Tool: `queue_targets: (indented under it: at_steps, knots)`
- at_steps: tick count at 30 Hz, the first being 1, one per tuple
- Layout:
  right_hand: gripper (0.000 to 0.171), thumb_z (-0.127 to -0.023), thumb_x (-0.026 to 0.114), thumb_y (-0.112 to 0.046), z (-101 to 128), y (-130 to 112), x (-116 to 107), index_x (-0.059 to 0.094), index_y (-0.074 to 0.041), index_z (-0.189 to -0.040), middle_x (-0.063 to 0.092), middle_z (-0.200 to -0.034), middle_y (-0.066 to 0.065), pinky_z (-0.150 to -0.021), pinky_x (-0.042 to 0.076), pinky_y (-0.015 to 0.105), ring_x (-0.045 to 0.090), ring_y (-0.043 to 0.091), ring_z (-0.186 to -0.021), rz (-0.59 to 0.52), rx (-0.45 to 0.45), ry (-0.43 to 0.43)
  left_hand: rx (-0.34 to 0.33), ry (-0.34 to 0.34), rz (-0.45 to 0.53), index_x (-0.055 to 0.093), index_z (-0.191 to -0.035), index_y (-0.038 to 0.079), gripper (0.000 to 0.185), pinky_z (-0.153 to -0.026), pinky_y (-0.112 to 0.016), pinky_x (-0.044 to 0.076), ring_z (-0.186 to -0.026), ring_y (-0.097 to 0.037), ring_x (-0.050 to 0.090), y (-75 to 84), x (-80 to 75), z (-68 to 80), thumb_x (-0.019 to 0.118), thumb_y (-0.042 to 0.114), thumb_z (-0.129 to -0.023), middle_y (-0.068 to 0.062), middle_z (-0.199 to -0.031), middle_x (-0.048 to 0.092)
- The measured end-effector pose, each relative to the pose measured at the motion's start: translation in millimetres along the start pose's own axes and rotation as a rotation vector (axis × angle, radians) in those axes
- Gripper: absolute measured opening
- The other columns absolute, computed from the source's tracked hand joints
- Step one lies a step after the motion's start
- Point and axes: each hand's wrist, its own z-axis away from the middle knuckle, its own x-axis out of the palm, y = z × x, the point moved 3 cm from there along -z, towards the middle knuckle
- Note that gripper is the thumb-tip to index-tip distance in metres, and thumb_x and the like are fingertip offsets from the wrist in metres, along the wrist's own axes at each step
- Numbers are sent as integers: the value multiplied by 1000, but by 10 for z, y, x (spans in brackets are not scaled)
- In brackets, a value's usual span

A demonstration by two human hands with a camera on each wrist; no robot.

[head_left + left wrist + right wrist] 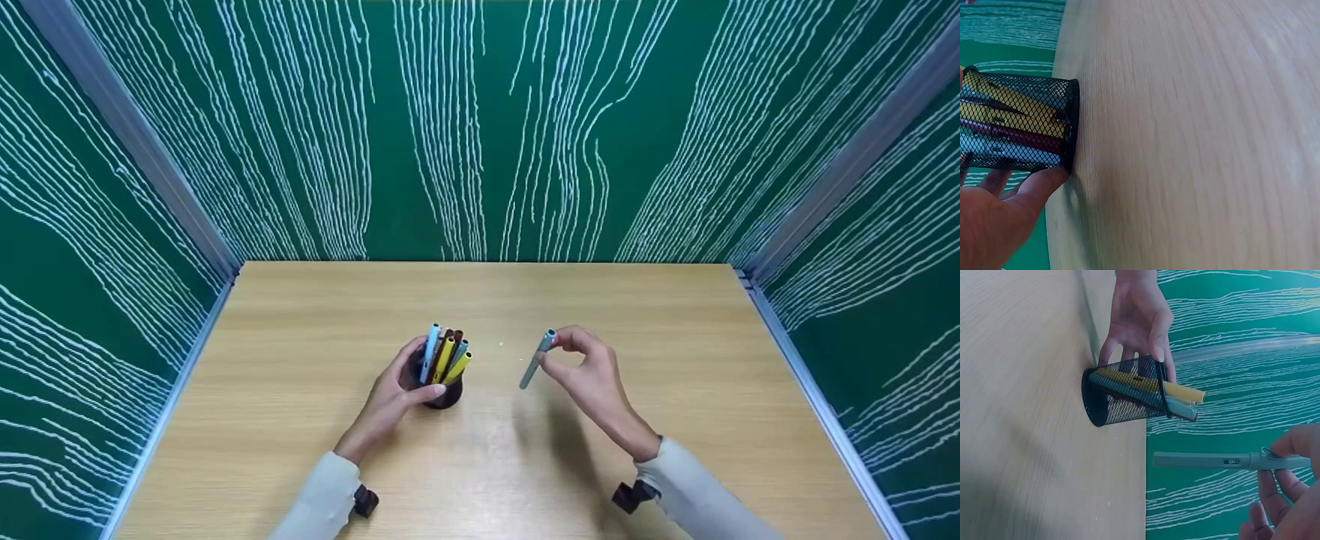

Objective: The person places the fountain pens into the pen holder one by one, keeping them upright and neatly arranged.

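Note:
A black mesh pen cup stands on the wooden table, holding several coloured pens in yellow, blue and brown. My left hand is wrapped around the cup, thumb in front. My right hand pinches a grey-blue pen near its upper end, right of the cup and above the table, tip pointing down and to the left.
Green walls with white wavy lines close in the table at the back and on both sides, with metal rails along the edges. Bare wood lies all around the cup.

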Motion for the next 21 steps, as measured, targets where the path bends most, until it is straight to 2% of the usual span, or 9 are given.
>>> queue_targets:
  at_steps: [6, 10, 21]
  knots:
    - [14, -93, 87, -7, -49, -61, 153, 80, -10, -104, 78, -108, 3, -107, 48, 53, 66, 32, -112, -26, -15, -16, 25, -10, -5, 44, -170, 23, 90, -128, -56, 32, -150, -38, 50, 13, -8, -3, 89, 18, -93, -18, -167, 50]
    - [14, -93, 87, -9, -75, -113, 241, 80, -12, -105, 77, -109, 2, -107, 47, 52, 65, 29, -112, -27, -10, -40, 45, -7, -25, 44, -169, 20, 89, -128, -56, 29, -150, -39, 49, 12, -12, -6, 89, 17, -92, -19, -166, 50]
    - [14, -93, 86, -9, -168, -240, 435, 80, -12, -105, 77, -108, 2, -107, 50, 51, 66, 31, -113, -87, -20, -64, 4, 2, -35, 44, -170, 26, 91, -131, -60, 25, -153, -38, 46, -16, -14, -6, 90, 22, -92, -14, -169, 48]
